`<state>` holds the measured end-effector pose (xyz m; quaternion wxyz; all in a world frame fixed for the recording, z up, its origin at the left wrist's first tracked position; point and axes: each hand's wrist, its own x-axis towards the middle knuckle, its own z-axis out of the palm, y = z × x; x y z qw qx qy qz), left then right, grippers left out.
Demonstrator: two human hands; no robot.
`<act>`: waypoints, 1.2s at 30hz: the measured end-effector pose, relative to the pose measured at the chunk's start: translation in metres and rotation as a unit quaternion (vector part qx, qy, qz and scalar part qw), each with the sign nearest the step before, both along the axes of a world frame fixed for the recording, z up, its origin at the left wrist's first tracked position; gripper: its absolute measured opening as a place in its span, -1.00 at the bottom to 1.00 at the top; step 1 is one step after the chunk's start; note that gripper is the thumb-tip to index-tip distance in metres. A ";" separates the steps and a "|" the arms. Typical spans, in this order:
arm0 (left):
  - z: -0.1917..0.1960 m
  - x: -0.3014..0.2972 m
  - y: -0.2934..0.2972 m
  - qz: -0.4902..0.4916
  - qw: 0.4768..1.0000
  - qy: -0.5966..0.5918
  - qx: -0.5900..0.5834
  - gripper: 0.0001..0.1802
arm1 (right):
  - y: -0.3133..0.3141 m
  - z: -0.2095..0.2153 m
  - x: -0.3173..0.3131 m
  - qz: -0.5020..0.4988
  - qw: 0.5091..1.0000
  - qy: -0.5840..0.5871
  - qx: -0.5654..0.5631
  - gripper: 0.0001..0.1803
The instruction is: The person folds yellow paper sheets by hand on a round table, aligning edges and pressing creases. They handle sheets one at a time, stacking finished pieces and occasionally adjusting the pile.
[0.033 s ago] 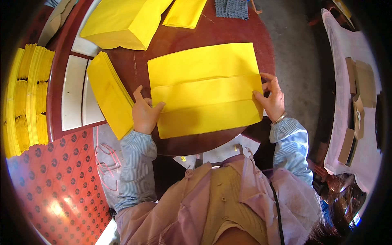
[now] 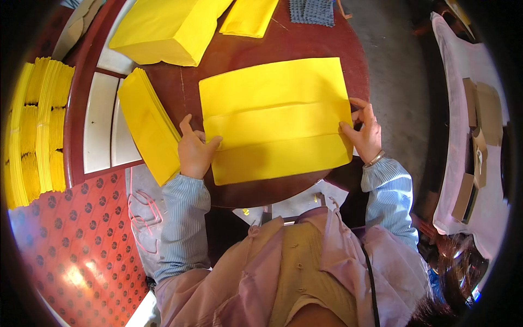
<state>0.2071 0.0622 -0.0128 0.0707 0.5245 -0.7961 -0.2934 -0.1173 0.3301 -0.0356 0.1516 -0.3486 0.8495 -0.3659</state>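
Note:
A wide yellow paper sheet (image 2: 278,120), with two creases running across it, lies over the round dark red table. My left hand (image 2: 195,150) grips its left edge, thumb on top near the lower crease and the index finger raised off to the side. At the right edge, my right hand (image 2: 366,131) pinches the sheet between thumb and fingers, some of which are hidden behind it. A folded stack of yellow paper (image 2: 148,122) lies slantwise just left of my left hand, its lower end close to my wrist.
A bulky yellow paper pile (image 2: 158,30) and a smaller folded yellow piece (image 2: 249,16) lie at the table's far side, near a grey-blue textured cloth (image 2: 311,12). Upright yellow bundles (image 2: 41,131) stand far left. Opened cardboard boxes (image 2: 482,114) rest on a pale-covered surface at right.

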 end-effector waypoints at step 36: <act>-0.054 -0.078 0.085 -0.081 0.963 -0.130 -0.220 -0.04 | -0.083 -0.018 0.125 0.222 0.909 0.353 -0.013 -0.42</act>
